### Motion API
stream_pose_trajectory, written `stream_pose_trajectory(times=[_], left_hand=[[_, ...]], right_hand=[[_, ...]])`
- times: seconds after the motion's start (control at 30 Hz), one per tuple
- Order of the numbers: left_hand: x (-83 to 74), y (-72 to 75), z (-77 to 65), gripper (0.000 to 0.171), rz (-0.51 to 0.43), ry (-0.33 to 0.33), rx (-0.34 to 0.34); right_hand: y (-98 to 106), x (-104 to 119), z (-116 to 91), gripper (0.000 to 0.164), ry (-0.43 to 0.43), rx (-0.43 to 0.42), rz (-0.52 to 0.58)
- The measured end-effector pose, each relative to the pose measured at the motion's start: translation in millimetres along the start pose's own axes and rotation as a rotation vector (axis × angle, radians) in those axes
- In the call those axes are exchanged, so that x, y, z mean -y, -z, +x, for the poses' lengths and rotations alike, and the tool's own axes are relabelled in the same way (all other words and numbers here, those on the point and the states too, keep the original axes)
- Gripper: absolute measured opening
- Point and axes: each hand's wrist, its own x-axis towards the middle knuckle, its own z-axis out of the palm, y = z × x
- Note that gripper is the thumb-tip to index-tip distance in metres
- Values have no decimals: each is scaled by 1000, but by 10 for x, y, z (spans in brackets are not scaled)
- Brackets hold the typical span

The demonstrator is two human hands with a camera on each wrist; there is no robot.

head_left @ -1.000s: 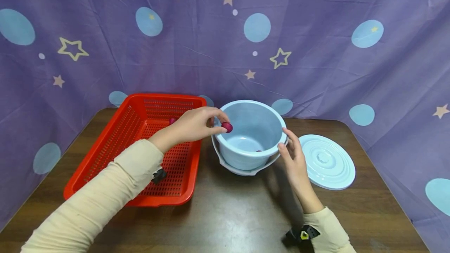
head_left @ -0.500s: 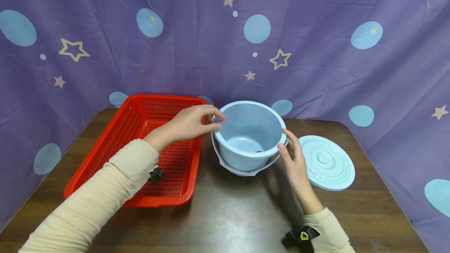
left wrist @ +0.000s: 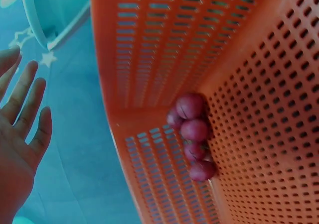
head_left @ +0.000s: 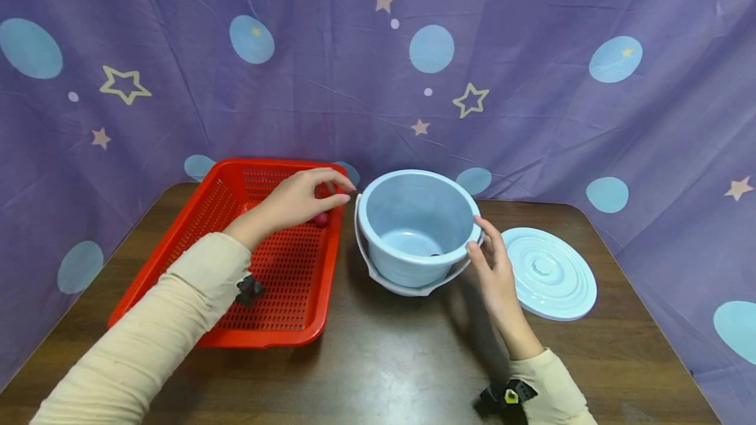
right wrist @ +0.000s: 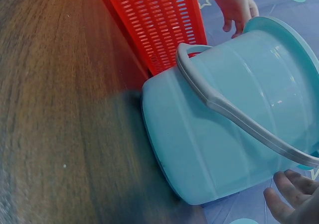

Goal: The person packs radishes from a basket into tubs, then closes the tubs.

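My left hand (head_left: 292,201) hovers over the right side of the red basket (head_left: 321,300), fingers loosely bent and holding nothing. Inside the basket, several small red onions (left wrist: 195,130) lie clustered in a corner, as the left wrist view shows; one onion (head_left: 321,220) peeks out below the hand in the head view. A light blue bucket (head_left: 392,269) stands upright beside the basket. Its floor is mostly visible, with a sliver of dark red at the near inner wall. My right hand (head_left: 497,274) rests thumb and fingers against the bucket's right rim.
A light blue round lid (head_left: 546,274) lies flat on the wooden table (head_left: 378,372) to the right of the bucket. The bucket's handle (right wrist: 234,117) hangs down along its front. A purple patterned cloth (head_left: 354,71) hangs behind the table.
My left hand held an onion over the bucket's left rim, let it go there, then moved left to above the basket. The right hand has stayed at the bucket's rim.
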Motion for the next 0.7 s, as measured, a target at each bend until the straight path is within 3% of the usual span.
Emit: stream_pose_trajectory(times=[0.7], left_hand=[[641, 6, -79, 27, -27, 174, -18]], right_hand=[[-8, -17, 3, 47, 1, -3, 4]])
